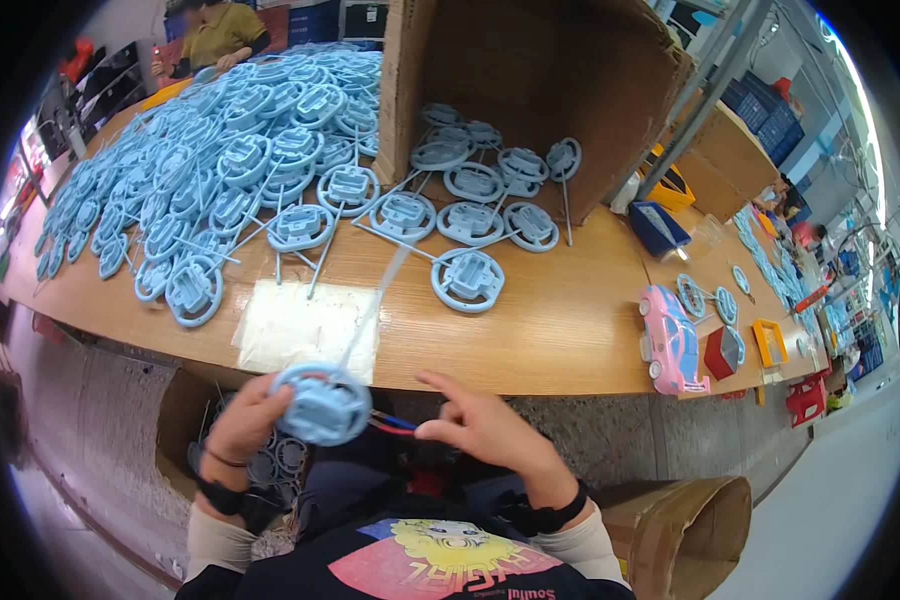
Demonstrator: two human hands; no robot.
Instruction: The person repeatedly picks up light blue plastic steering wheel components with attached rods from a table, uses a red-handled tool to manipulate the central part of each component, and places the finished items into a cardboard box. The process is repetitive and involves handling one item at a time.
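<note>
My left hand grips the rim of a light blue toy steering wheel, held just off the table's front edge. Its thin stem points away from me over the table, blurred by motion. From the wheel's right side run red and blue wires to my right hand. There the thumb side is closed on the wire ends, while the index finger stretches out above them. The exact pinch is partly hidden. A single steering wheel lies on the table ahead of my hands.
A large heap of steering wheels covers the table's left. Behind the loose wheels stands an open cardboard box. At right are a pink toy car and a blue bin. Cardboard boxes stand below. A person sits across.
</note>
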